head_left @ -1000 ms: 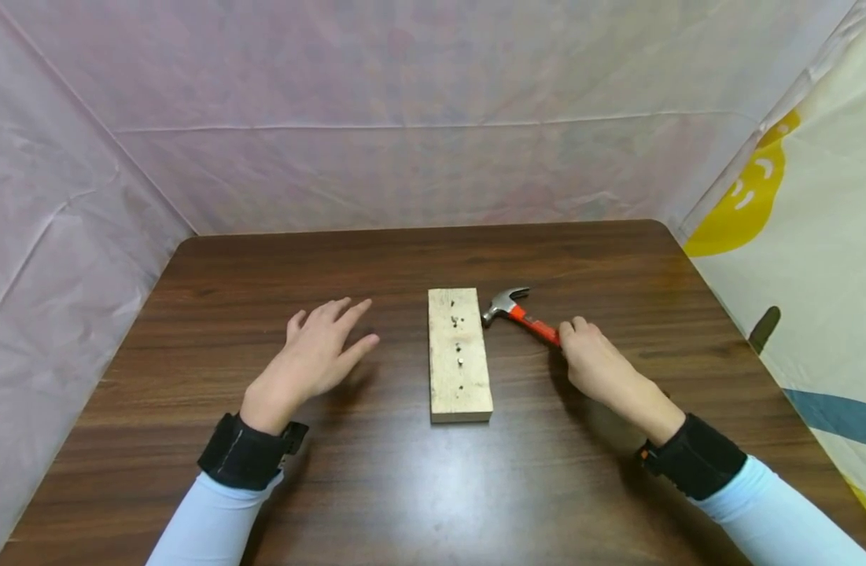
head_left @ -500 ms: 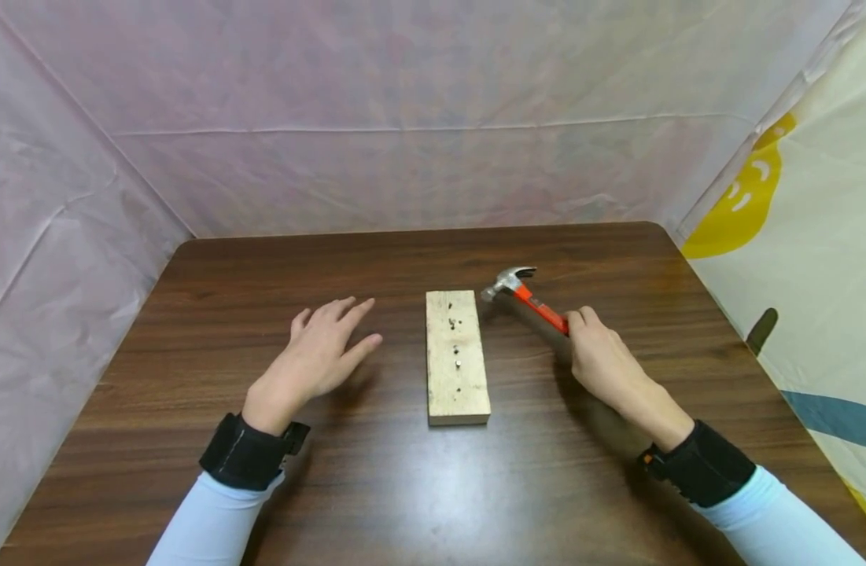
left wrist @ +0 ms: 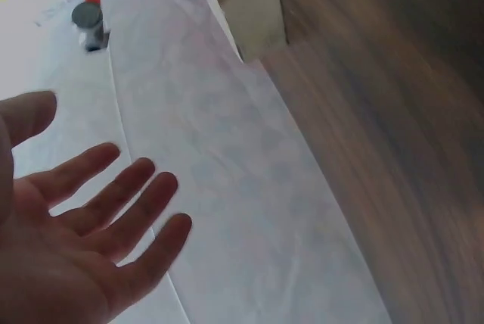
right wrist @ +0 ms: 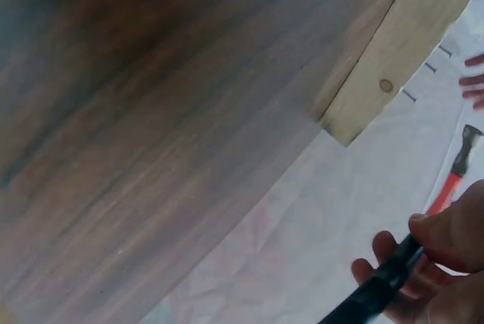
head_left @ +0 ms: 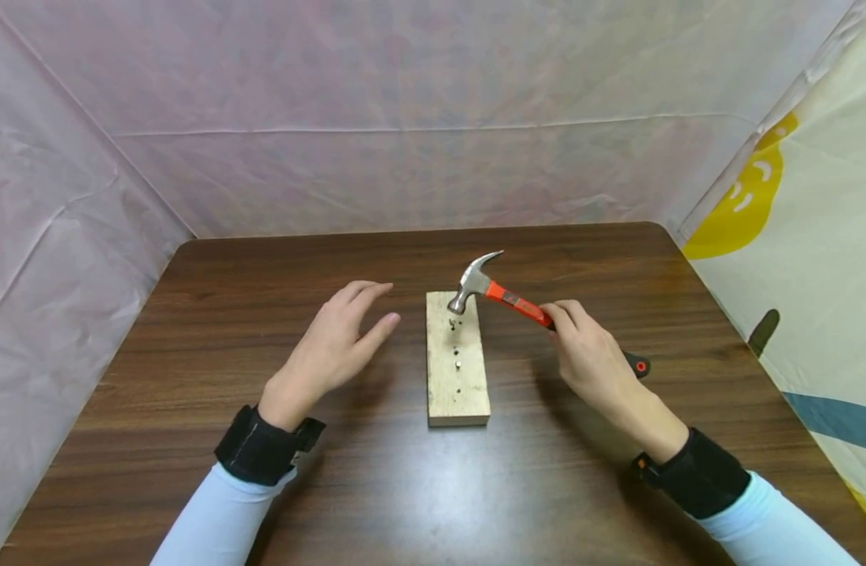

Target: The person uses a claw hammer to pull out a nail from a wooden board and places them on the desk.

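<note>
A claw hammer (head_left: 514, 302) with a red and black handle is raised above the table, its head over the far end of a wooden block (head_left: 442, 393). My right hand (head_left: 597, 365) grips the handle; in the right wrist view, thumb and fingers wrap its black grip (right wrist: 382, 282). Several small nails and dark spots line the block's top, including a bright nail head (head_left: 458, 365). Seen from the side, a nail (right wrist: 409, 95) stands partly out of the wood. Left of the block, my left hand (head_left: 326, 354) hovers with fingers extended, holding nothing.
The block lies on a dark brown wooden table (head_left: 192, 330). Pale cloth (head_left: 404, 173) hangs behind and to the left. On the right is a cloth with a yellow figure (head_left: 747, 196).
The hammer has lifted and swung left, from beside the block to over its far end. My left hand has shifted right and slightly away from me. The block stays put.
</note>
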The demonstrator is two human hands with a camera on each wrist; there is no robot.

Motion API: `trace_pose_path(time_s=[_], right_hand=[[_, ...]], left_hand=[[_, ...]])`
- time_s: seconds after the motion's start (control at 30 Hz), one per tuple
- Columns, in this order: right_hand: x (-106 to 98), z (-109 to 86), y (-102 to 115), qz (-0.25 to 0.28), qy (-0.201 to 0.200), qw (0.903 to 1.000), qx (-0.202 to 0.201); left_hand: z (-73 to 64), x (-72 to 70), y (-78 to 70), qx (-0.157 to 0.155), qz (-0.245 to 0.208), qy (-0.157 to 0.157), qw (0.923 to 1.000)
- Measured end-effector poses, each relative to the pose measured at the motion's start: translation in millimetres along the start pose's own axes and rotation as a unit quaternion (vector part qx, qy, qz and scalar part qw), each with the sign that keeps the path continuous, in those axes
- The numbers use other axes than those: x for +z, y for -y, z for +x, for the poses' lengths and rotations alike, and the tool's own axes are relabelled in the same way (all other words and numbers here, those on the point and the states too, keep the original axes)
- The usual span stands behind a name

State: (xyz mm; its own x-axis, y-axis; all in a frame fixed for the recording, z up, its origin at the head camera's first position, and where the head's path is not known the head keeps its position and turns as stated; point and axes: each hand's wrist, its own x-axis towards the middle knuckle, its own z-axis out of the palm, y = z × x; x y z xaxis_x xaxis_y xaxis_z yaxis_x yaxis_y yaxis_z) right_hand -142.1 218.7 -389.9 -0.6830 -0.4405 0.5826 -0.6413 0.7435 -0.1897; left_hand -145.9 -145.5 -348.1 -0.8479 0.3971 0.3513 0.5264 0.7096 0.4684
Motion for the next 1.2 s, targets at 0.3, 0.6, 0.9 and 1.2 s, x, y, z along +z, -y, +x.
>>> trace_pose_path(time_s=[0.3, 0.6, 0.9, 1.2], right_hand=[[1.7, 5.1, 11.2, -0.036, -0.037, 0.9961, -0.071], [3.0, 8.5, 22.7, -0.043, -0.045, 0.9919, -0.110], [3.4, 14.2, 34.3, -0.041, -0.057, 0.9909, -0.115], [4.7, 17.3, 44.3, -0.029, -0.065, 0.9907, -0.116]], left_hand=[[17.5, 7.6, -14.1, 0.064, -0.072, -0.042, 0.9945], [22.1, 19.9, -21.0, 0.091, -0.122, -0.056, 0.9868], [27.4, 29.2, -36.2, 0.215, 0.038, -0.135, 0.9665], [27.3, 33.9, -49.1, 0.245, 0.151, -0.163, 0.9437]])
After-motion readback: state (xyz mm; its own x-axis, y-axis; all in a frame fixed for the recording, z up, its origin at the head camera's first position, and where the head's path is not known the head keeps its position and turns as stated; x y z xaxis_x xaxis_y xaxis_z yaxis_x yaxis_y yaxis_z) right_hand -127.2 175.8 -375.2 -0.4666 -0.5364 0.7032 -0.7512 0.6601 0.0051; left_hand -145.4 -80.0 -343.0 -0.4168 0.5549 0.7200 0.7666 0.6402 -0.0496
